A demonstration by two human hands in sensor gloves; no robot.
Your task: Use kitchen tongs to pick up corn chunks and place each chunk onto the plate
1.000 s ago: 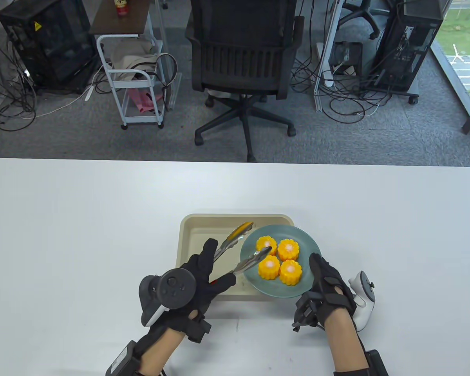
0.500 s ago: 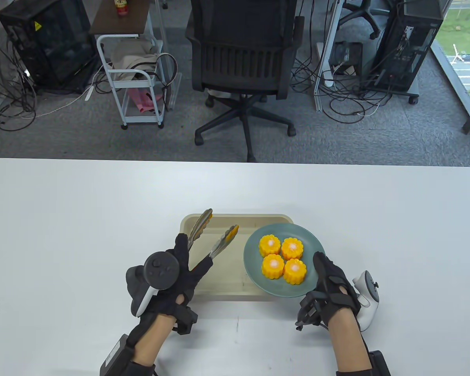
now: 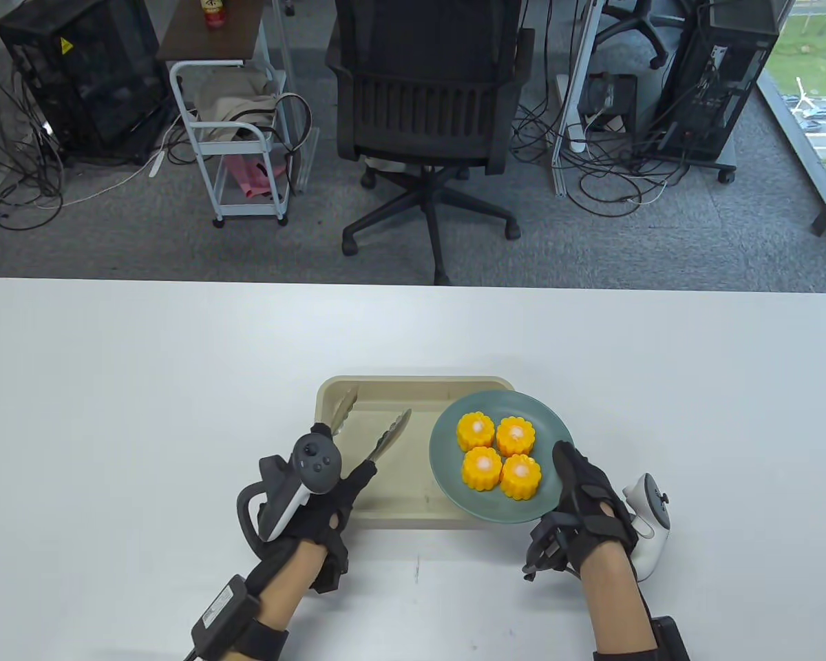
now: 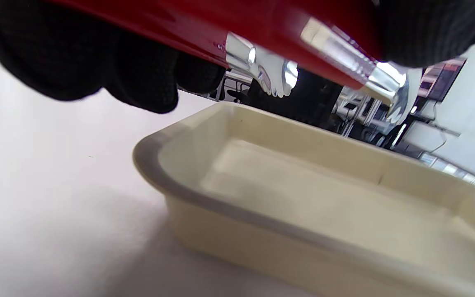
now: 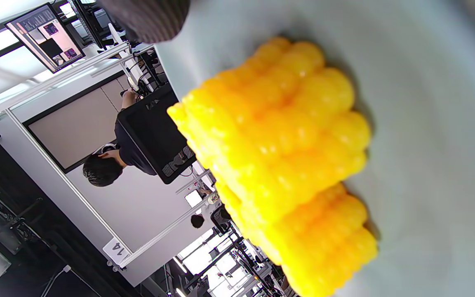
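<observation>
Several yellow corn chunks (image 3: 498,453) stand close together on a teal plate (image 3: 447,475), which overlaps the right end of a beige tray (image 3: 413,385). My left hand (image 3: 344,454) grips the red handles of the kitchen tongs (image 3: 391,435). Their metal arms are spread apart and point away from me over the tray's left half, with nothing between the tips. In the left wrist view the tongs (image 4: 278,78) hang just above the tray (image 4: 303,185). My right hand (image 3: 563,475) holds the plate's near right rim, thumb on top. The right wrist view shows corn chunks (image 5: 278,136) on the plate (image 5: 427,123).
The white table (image 3: 144,413) stretches wide to the left and right of the tray. Beyond its far edge stand an office chair (image 3: 427,103), a small cart (image 3: 237,131) and computer towers on the floor.
My left hand has drawn the tongs back from the plate to the left and lowered them over the tray. The plate with the corn has shifted slightly right with my right hand.
</observation>
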